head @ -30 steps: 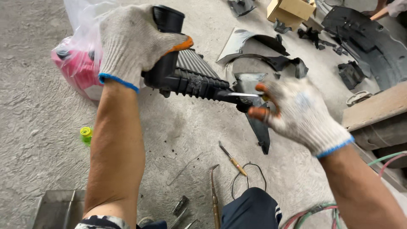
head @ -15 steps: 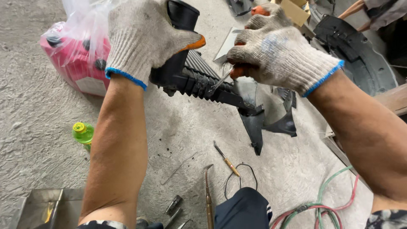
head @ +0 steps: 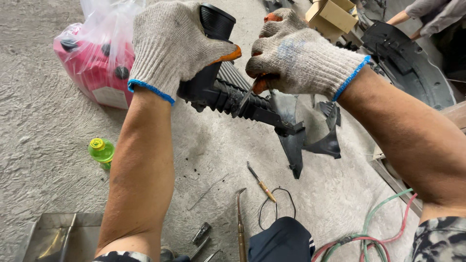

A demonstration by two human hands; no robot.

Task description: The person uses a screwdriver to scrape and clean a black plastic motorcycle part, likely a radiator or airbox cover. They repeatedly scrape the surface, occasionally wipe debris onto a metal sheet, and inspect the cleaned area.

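Only the head view here, looking down at a concrete floor (head: 58, 145). Top middle of the frame: the left hand (head: 172, 46), in a knit work glove with a blue cuff, is wrapped tight around the fat end of a black ribbed rubber hose part (head: 228, 99), holding it up off the floor. The right hand (head: 301, 60), same kind of glove, is closed on a thin metal tool (head: 247, 94) whose tip is pressed against the ribbed section, right beside the left hand. The hands are close together, almost touching.

Upper left sits a pink plastic jug (head: 97, 73) inside a clear bag. Left of centre there's a small green bottle (head: 102, 151) with a yellow cap. Bottom middle, a screwdriver (head: 262, 183) and a loop of wire (head: 277, 206) lie on the floor, and green and red hoses (head: 376, 233) curl in the lower right. A cardboard box (head: 335, 17) is at the top right, next to black plastic panels (head: 407, 63).
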